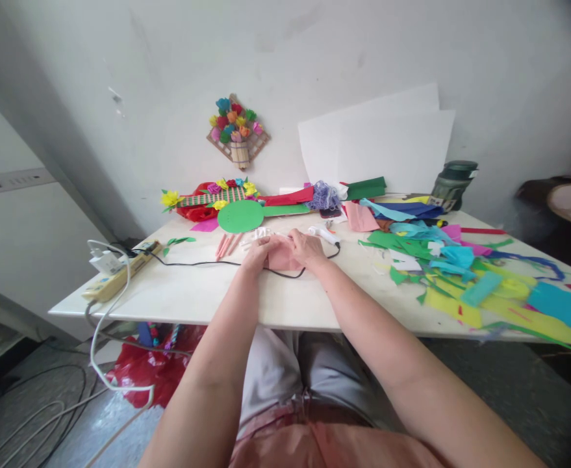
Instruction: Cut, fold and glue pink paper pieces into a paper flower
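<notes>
A piece of pink crepe paper [284, 255] lies on the white table just in front of me. My left hand [260, 252] has its fingers closed on the paper's left side. At the upper right edge, my right hand [307, 247] pinches the same paper. Close behind the right hand rests a white glue gun [325, 234], and its black cord [202, 263] runs leftward past the paper. Several thin pink paper rolls [227, 247] lie left of my left hand. Behind them sits a flat green paddle-shaped piece [240, 217].
Coloured paper scraps [480, 286] cover the table's right side. A yellow power strip [119, 273] with a white charger stands at the left edge. At the back are a flower-decorated strip [217, 196], purple shredded paper [326, 195] and a dark green bottle [453, 185].
</notes>
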Tool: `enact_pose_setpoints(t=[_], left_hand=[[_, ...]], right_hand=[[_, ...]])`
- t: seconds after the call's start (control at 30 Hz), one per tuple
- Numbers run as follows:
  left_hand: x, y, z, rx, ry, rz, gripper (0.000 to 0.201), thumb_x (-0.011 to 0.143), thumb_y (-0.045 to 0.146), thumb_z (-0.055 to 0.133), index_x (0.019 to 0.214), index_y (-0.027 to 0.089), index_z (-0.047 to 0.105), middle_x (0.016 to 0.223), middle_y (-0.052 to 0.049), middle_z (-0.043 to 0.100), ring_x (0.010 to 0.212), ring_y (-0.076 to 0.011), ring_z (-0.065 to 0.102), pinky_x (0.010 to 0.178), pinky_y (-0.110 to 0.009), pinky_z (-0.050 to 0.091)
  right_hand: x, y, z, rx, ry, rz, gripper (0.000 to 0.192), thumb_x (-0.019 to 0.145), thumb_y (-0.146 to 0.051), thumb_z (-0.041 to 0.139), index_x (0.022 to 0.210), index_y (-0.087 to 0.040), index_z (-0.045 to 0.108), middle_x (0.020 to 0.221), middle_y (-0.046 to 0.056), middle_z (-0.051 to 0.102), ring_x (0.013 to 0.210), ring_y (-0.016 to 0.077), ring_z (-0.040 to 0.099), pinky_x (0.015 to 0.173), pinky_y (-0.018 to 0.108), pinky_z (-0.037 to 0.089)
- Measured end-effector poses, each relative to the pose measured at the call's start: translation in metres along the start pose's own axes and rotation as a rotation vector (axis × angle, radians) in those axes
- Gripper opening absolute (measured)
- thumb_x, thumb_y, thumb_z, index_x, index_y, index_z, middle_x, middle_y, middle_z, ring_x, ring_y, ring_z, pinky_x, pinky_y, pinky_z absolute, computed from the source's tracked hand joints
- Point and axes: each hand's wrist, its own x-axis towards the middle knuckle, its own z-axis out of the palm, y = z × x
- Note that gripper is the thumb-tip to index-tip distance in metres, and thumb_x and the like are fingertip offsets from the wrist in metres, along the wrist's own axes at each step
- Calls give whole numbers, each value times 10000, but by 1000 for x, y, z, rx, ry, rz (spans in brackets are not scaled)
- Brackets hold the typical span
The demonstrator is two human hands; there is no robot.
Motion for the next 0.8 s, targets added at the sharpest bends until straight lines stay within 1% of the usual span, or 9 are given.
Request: enact_pose_setpoints(t=[0.1, 0.17, 0.23, 0.3, 0.37, 0.47, 0.63, 0.73, 0.8], left_hand=[[0, 0, 0, 5, 0, 6, 261, 616, 310, 733, 799, 129, 693, 719, -48, 684, 625, -164, 609, 594, -263, 451], [0, 0, 0, 9, -16, 5, 270, 614, 308, 727, 815, 132, 691, 710, -43, 681, 640, -173, 615, 599, -265, 449], [1, 0, -1, 32, -37, -7, 289, 614, 308, 717, 842, 133, 690, 708, -43, 680, 653, -185, 621, 607, -272, 450], [1, 0, -2, 70, -48, -16, 290, 613, 309, 707, 841, 130, 689, 708, -43, 677, 650, -183, 618, 615, -274, 452], [1, 0, -2, 105, -50, -16, 283, 617, 316, 698, 829, 129, 685, 719, -44, 677, 645, -177, 611, 623, -274, 452], [1, 1, -2, 128, -41, -3, 262, 624, 313, 682, 816, 136, 675, 708, -35, 666, 626, -166, 593, 602, -263, 440], [2, 0, -3, 114, -14, 51, 207, 628, 324, 671, 741, 152, 654, 585, 2, 584, 535, -129, 526, 524, -232, 392], [0, 0, -2, 125, -56, 53, 267, 638, 379, 703, 765, 149, 660, 634, -16, 606, 594, -144, 555, 565, -238, 412], [-2, 1, 0, 143, -63, 67, 300, 637, 409, 723, 772, 148, 664, 672, -26, 622, 621, -145, 562, 575, -235, 412]], right_hand=[[0, 2, 0, 38, 58, -65, 344, 944, -400, 348, 1072, -215, 609, 1202, 73, 589, 930, 204, 606, 674, 284, 393], [-1, 3, 1, 94, 80, -111, 336, 941, -408, 362, 1080, -240, 617, 1267, 50, 547, 974, 187, 592, 697, 272, 404], [-1, 3, 3, 142, 59, -140, 336, 943, -403, 364, 1092, -242, 618, 1223, 44, 576, 982, 178, 587, 717, 265, 412], [0, 5, 6, 160, 25, -141, 339, 943, -398, 369, 1099, -224, 616, 1128, 53, 624, 957, 180, 591, 727, 265, 416], [0, 6, 8, 166, 20, -139, 334, 944, -381, 375, 1125, -224, 608, 1090, 55, 638, 951, 181, 591, 740, 264, 417], [0, 7, 9, 164, 28, -141, 330, 946, -358, 374, 1163, -241, 594, 1107, 60, 630, 979, 182, 582, 759, 258, 416], [0, 6, 6, 141, -18, -104, 317, 933, -325, 398, 1151, -227, 605, 1114, 78, 626, 995, 195, 575, 780, 270, 418], [0, 5, 7, 148, -24, -102, 311, 927, -302, 400, 1142, -218, 608, 1099, 74, 630, 989, 193, 577, 791, 277, 418], [1, 5, 8, 159, -14, -117, 315, 926, -295, 397, 1150, -214, 602, 1094, 68, 633, 983, 188, 581, 792, 276, 418]])
